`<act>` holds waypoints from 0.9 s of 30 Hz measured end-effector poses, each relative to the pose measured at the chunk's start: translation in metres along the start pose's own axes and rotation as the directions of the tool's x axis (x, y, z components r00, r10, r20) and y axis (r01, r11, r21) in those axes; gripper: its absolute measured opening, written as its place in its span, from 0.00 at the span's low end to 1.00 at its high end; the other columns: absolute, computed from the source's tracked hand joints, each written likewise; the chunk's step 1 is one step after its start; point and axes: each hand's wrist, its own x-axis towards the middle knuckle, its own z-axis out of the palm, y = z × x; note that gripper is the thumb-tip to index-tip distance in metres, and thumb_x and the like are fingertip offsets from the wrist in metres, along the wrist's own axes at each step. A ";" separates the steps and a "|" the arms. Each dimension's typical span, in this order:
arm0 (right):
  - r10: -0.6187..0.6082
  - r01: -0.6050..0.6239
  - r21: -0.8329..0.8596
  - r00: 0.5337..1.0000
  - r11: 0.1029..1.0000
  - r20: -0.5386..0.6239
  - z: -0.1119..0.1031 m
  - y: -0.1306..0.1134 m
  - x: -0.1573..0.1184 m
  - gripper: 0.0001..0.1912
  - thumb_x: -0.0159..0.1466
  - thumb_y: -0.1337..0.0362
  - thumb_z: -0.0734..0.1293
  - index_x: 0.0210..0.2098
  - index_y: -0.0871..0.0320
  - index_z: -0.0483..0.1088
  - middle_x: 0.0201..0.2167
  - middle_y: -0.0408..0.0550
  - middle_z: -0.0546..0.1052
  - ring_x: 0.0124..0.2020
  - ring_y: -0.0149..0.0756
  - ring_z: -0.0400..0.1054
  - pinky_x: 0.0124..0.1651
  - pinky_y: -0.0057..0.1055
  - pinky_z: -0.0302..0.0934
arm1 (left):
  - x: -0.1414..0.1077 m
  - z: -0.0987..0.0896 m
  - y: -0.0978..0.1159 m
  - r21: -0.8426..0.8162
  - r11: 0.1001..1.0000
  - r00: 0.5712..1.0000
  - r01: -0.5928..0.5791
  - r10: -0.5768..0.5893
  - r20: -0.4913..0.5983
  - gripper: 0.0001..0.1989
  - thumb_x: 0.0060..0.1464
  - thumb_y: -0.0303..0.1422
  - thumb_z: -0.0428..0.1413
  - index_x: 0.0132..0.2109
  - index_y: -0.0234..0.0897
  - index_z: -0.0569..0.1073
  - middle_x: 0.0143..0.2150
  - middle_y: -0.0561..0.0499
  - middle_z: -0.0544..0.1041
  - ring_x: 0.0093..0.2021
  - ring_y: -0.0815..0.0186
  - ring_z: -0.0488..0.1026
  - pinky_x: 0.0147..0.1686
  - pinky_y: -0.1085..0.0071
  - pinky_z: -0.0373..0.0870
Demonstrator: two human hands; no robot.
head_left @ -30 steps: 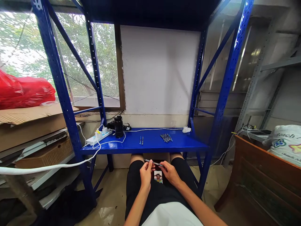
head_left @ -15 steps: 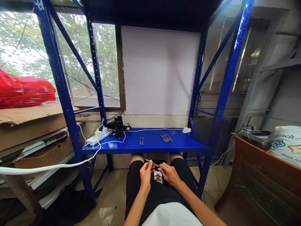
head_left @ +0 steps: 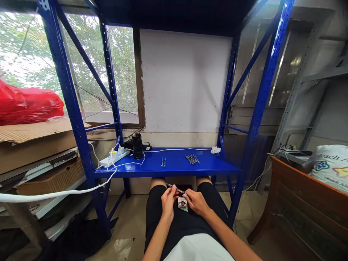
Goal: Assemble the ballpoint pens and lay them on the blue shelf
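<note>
A dark, slim pen (head_left: 178,189) is held between both hands above my lap, below the shelf's front edge. My left hand (head_left: 168,200) pinches it near its left end, and my right hand (head_left: 196,201) has its fingers closed round the right end. On the blue shelf (head_left: 152,167), two pens (head_left: 163,162) lie side by side left of the middle. Several more pens (head_left: 192,159) lie in a slanted row further right. A small picture card (head_left: 182,204) rests between my hands, at my lap.
A white power strip (head_left: 114,158) with cables and a black bottle (head_left: 137,146) stand on the shelf's left part. Crumpled white material (head_left: 215,150) lies at its back right. Blue uprights flank the shelf; a wooden chair (head_left: 307,203) is at the right.
</note>
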 end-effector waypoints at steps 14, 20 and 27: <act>0.229 -0.236 0.484 0.971 0.843 0.074 0.008 0.005 0.001 0.31 0.76 0.38 0.58 0.29 0.55 0.67 0.28 0.42 0.71 0.31 0.34 0.63 0.37 0.29 0.56 | -0.001 0.001 0.001 0.036 0.999 0.999 -0.029 0.027 0.039 0.27 0.42 0.52 0.76 0.38 0.33 0.85 0.37 0.45 0.82 0.36 0.64 0.79 0.33 0.74 0.76; 0.305 -0.349 0.645 0.934 0.680 0.184 0.020 0.008 0.002 0.36 0.73 0.31 0.55 0.33 0.56 0.71 0.22 0.42 0.75 0.16 0.30 0.60 0.22 0.27 0.51 | 0.001 0.001 -0.001 0.073 0.996 0.998 -0.050 0.046 0.050 0.26 0.42 0.53 0.76 0.36 0.33 0.84 0.35 0.46 0.81 0.37 0.62 0.79 0.33 0.74 0.76; 0.368 -0.419 0.748 0.896 0.515 0.249 0.027 0.012 0.005 0.41 0.68 0.26 0.56 0.30 0.58 0.73 0.18 0.45 0.76 0.12 0.29 0.60 0.18 0.26 0.51 | 0.001 0.002 -0.002 0.118 0.991 0.997 -0.059 0.053 0.059 0.27 0.43 0.54 0.75 0.35 0.33 0.83 0.34 0.46 0.80 0.37 0.61 0.79 0.32 0.73 0.75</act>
